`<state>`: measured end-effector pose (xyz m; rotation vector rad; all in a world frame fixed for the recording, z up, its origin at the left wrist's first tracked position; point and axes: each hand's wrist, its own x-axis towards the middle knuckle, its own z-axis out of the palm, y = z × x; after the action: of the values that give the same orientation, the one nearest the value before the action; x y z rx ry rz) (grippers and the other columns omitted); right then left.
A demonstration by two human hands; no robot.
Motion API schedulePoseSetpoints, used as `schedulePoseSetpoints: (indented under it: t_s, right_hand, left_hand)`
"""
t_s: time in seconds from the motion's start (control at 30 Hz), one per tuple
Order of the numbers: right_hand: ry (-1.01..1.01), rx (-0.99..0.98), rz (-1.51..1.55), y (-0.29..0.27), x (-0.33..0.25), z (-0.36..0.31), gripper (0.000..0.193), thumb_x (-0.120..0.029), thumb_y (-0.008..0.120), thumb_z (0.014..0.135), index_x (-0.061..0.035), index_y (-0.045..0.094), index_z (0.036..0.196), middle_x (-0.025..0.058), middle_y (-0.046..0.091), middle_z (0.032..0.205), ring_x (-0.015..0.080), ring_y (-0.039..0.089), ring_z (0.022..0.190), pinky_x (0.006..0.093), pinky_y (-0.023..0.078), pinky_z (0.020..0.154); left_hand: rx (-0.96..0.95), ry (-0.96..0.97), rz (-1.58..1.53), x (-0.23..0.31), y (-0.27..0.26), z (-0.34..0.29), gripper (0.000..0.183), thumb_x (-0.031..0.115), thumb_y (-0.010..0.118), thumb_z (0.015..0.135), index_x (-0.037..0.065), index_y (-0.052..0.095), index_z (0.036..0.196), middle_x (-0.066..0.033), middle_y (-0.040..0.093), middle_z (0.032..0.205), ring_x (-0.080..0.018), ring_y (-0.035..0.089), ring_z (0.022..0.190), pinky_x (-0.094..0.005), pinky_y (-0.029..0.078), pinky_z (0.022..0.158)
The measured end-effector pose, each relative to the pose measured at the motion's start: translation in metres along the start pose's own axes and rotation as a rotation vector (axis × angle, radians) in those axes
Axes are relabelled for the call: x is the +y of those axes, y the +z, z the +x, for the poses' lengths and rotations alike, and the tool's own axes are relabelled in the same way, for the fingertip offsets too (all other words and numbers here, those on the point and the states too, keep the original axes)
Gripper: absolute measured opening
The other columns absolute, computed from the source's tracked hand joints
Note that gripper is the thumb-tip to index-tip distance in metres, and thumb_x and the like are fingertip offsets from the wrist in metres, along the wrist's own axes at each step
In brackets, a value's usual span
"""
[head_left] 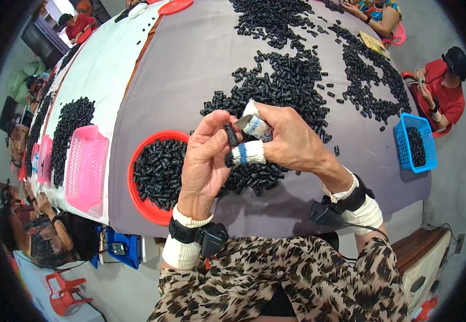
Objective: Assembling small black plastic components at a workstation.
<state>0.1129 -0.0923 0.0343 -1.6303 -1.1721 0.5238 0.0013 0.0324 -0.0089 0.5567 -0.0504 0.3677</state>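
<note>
Between the thumb and fingers of my left hand [206,155] stands a small black ribbed cylindrical part [231,134]. My right hand [294,139] is closed close beside it, white knitted covers with blue stripes on its fingers. A short metal blade [243,121] juts from the right fingers toward the top of the black part; its handle is hidden. Below my left hand, a round red basin [132,180] holds many similar black parts. A large loose pile of black parts [292,86] spreads over the grey cloth beyond my hands.
The grey-covered table [163,80] adjoins a white-covered one with a pink basket [86,169] and more black parts. At right stands a blue basket [415,142] near a seated person in red [442,91]. Other people sit around the tables. Cables hang from my wrist straps.
</note>
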Motion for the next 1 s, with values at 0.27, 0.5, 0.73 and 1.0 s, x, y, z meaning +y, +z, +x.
schedulePoseSetpoints:
  t_s: [0.27, 0.5, 0.73, 1.0]
  right_hand:
    - [-0.018, -0.062, -0.147, -0.004, -0.006, 0.006, 0.033, -0.022, 0.07, 0.066, 0.0011, 0.053, 0.082, 0.0113, 0.055, 0.064, 0.0218, 0.051, 0.056, 0.0336, 0.042, 0.054]
    - [-0.063, -0.124, -0.269, -0.008, -0.002, 0.009, 0.039, -0.029, 0.076, 0.066, -0.0005, 0.055, 0.083, 0.0065, 0.056, 0.064, 0.0166, 0.051, 0.057, 0.0319, 0.042, 0.055]
    - [-0.032, -0.154, -0.198, -0.01, -0.009, 0.008, 0.024, -0.017, 0.062, 0.069, 0.004, 0.052, 0.073, 0.0196, 0.057, 0.064, 0.0334, 0.058, 0.059, 0.0402, 0.042, 0.056]
    - [-0.023, -0.156, -0.229, -0.009, -0.003, 0.011, 0.038, -0.03, 0.076, 0.066, -0.0016, 0.054, 0.077, 0.0037, 0.052, 0.061, 0.0144, 0.048, 0.055, 0.0313, 0.039, 0.052]
  left_hand:
    - [0.002, -0.022, -0.02, 0.001, -0.002, 0.0, 0.029, 0.002, 0.058, 0.082, 0.0, 0.053, 0.111, -0.0143, 0.061, 0.101, -0.0223, 0.062, 0.09, -0.0334, 0.053, 0.079]
    - [0.056, -0.007, 0.134, 0.001, 0.0, -0.001, 0.028, 0.002, 0.061, 0.08, -0.001, 0.056, 0.108, -0.0096, 0.061, 0.1, -0.0139, 0.061, 0.086, -0.0225, 0.05, 0.071]
    - [0.095, -0.007, 0.209, -0.001, -0.002, 0.0, 0.028, 0.002, 0.062, 0.08, -0.001, 0.057, 0.107, -0.0066, 0.061, 0.1, -0.0078, 0.057, 0.08, -0.018, 0.045, 0.066]
    - [0.097, 0.004, 0.219, 0.001, 0.0, 0.001, 0.026, 0.003, 0.06, 0.082, -0.001, 0.057, 0.107, -0.0071, 0.06, 0.102, -0.0101, 0.058, 0.084, -0.0208, 0.047, 0.07]
